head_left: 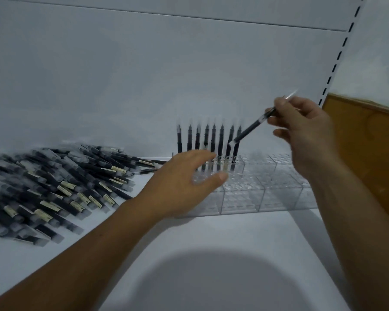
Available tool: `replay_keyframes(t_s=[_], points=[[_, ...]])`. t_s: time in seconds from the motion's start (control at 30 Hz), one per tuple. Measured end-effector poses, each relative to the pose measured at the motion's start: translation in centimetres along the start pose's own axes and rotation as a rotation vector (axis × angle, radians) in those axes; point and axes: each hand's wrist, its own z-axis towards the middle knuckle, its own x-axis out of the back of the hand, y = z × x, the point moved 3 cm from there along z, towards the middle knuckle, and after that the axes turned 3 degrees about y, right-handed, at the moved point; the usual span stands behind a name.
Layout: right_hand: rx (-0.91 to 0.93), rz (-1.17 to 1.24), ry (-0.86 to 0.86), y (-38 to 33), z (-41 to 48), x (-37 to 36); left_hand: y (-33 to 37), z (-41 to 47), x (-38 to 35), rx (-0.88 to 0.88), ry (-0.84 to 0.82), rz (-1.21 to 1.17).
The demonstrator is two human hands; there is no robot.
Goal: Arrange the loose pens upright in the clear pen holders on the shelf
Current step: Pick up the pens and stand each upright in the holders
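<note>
**A:** Which step is this?

**B:** Loading one pen. The right hand (301,126) pinches a slim black pen with clear ends (252,127) between thumb and fingertips. The pen is tilted, its lower end just beside the tops of the row of upright black pens (211,140) standing at the back of the clear acrylic pen holders (267,191).

**A:** And the other hand?

**B:** The left hand (184,182) is spread and holds nothing, over the holders' left end. I can't tell whether it touches them.

**A:** Next?

**B:** I'd say the pen needs turning vertical, then lowering into a free hole beside the row. The heap of loose black pens (54,187) on the white shelf (211,254) suggests most of the work remains.
</note>
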Motion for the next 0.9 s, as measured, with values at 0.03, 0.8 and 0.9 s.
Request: replay_keyframes(t_s=[0.03,0.8,0.9], points=[[0.053,-0.029,0.062,0.0,0.3,0.5,0.0,-0.1,-0.2,-0.024,-0.038,0.077],[0.102,-0.726,-0.228,5.0,2.4,-1.6,-2.0,0.9,0.2,-0.129,-0.168,0.154],[0.090,-0.783,-0.234,5.1,2.5,-1.5,-2.2,0.9,-0.1,-0.139,-0.153,0.157]])
